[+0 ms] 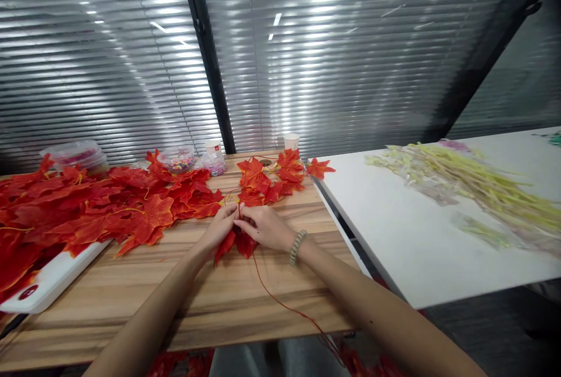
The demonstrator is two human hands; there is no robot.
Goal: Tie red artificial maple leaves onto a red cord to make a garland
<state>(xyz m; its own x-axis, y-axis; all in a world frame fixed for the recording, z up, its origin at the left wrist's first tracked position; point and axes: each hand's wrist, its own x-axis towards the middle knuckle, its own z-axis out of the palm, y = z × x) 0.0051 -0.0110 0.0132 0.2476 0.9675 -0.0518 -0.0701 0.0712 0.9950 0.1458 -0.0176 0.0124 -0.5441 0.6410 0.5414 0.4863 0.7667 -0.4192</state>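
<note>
My left hand [222,225] and my right hand [265,226] meet over the wooden table, fingertips pinched together around a thin red cord [280,302]. Below the fingers hangs or lies a red artificial maple leaf [244,242], partly covered by both hands. From there the cord trails down over the table's front edge toward my lap. Just beyond my hands lies a strand of red maple leaves [255,176] with cord between them. A beaded bracelet [297,247] circles my right wrist. The exact spot where the fingers grip is too small to make out.
A large heap of red maple leaves [144,213] covers the left side, partly over a white power strip [65,277]. Behind stand bead tubs [177,159] and paper cups [291,141]. On the white table [372,219] at right lie yellow-green stems [477,181] and plastic bags.
</note>
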